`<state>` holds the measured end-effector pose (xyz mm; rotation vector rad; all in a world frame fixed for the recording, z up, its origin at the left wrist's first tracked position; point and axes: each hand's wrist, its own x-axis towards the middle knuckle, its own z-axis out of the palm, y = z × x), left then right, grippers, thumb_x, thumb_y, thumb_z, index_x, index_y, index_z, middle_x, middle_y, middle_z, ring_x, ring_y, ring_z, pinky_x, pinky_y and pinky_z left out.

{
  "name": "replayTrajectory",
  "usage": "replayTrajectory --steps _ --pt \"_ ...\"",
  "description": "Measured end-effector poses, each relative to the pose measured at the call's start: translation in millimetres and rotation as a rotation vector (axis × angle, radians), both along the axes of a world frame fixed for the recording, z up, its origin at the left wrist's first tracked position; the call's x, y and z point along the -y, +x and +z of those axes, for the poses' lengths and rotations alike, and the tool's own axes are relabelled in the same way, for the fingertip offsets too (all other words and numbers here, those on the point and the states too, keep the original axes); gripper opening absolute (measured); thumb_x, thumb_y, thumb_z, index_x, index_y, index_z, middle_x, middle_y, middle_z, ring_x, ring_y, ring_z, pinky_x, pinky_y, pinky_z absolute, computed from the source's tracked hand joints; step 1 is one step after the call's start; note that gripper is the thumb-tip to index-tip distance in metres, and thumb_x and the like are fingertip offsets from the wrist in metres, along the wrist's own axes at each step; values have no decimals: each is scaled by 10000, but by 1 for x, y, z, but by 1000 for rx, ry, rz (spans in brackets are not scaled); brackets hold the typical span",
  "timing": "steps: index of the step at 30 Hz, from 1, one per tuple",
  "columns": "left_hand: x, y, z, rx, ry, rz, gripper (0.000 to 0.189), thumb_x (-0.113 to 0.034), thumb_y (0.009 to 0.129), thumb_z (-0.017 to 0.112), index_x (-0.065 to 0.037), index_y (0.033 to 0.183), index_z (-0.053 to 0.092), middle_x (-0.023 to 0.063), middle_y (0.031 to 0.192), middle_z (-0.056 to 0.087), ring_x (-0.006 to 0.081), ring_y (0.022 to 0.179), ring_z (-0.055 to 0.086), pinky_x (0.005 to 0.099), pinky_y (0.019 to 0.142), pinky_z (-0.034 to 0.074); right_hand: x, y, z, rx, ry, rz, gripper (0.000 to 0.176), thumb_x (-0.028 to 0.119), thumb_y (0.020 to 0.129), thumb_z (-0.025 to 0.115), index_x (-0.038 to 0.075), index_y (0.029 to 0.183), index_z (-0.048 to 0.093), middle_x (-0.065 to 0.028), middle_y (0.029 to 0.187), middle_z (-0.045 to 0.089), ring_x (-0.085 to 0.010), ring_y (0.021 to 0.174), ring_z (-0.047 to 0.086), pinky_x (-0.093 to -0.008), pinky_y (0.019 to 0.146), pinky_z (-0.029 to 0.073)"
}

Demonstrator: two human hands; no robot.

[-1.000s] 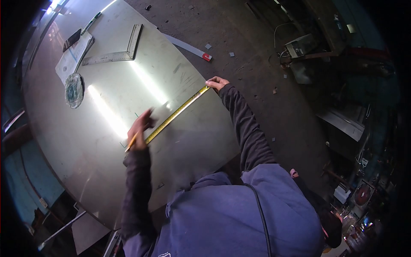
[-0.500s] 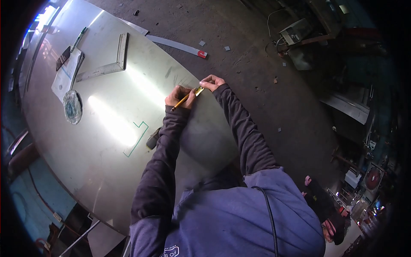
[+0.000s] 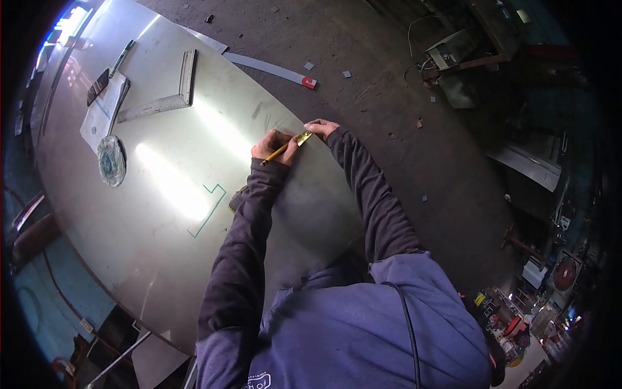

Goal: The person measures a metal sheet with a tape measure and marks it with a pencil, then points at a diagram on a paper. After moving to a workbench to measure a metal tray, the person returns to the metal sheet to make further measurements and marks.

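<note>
My left hand (image 3: 275, 142) is closed around a yellow pencil (image 3: 275, 154), its back end toward my wrist. Across the sheet's edge, my right hand (image 3: 322, 128) pinches a short yellow strip (image 3: 304, 137) that looks like a tape measure blade. The strip spans the gap between both hands; its far part is hidden by my left hand. Under both hands is a large metal sheet (image 3: 175, 259). A black and yellow object (image 3: 237, 200), partly covered by my left sleeve, lies on it beside a green drawn outline (image 3: 210, 214).
On the sheet lie a metal square (image 3: 155, 108), papers (image 3: 103, 110), a dark phone-like object (image 3: 98, 87), a green marker (image 3: 122, 57) and a round, plastic-wrapped item (image 3: 111, 161). A flat strip with a red end (image 3: 272, 68) juts past the edge. Scraps (image 3: 346, 74) dot the floor.
The right fingers have shifted slightly and more of the yellow strip shows. The pencil stays in the left hand. A person at the lower right has mostly gone from view.
</note>
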<state>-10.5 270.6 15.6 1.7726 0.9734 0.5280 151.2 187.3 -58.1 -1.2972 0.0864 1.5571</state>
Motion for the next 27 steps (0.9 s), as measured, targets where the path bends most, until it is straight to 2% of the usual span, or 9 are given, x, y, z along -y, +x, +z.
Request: replayTrajectory --steps 6,8,21,24,27 --pt "0 2 9 -86 26 -22 133 -167 736 690 -56 734 615 45 679 668 126 615 651 244 614 514 0 0 -2 12 -17 -6 214 183 781 721 58 927 627 -40 875 654 -125 763 614 -262 710 498" --pt "-1 1 9 -69 40 -35 201 -237 733 719 -63 726 617 47 660 662 146 586 642 259 595 507 1 0 -1 11 -15 -1 214 184 781 722 58 926 627 -40 875 653 -124 765 613 -261 712 497" --pt "-3 4 6 -128 45 1 155 -191 722 699 -57 739 623 57 679 670 149 619 659 260 625 519 1 -1 -7 -1 4 -16 221 187 773 728 55 930 645 -38 862 659 -119 746 614 -256 700 499" --pt "-7 4 -2 -156 54 -83 158 -193 745 678 -56 781 606 80 703 667 197 637 661 292 617 516 0 -1 -11 37 -6 -12 217 188 768 733 56 919 651 -34 852 660 -114 739 611 -252 692 497" --pt "-17 9 -8 -154 390 113 170 -200 807 621 -57 868 551 125 751 654 285 673 651 352 619 500 -2 0 -3 93 31 -12 207 185 767 734 57 909 655 -32 847 660 -109 733 607 -244 685 493"
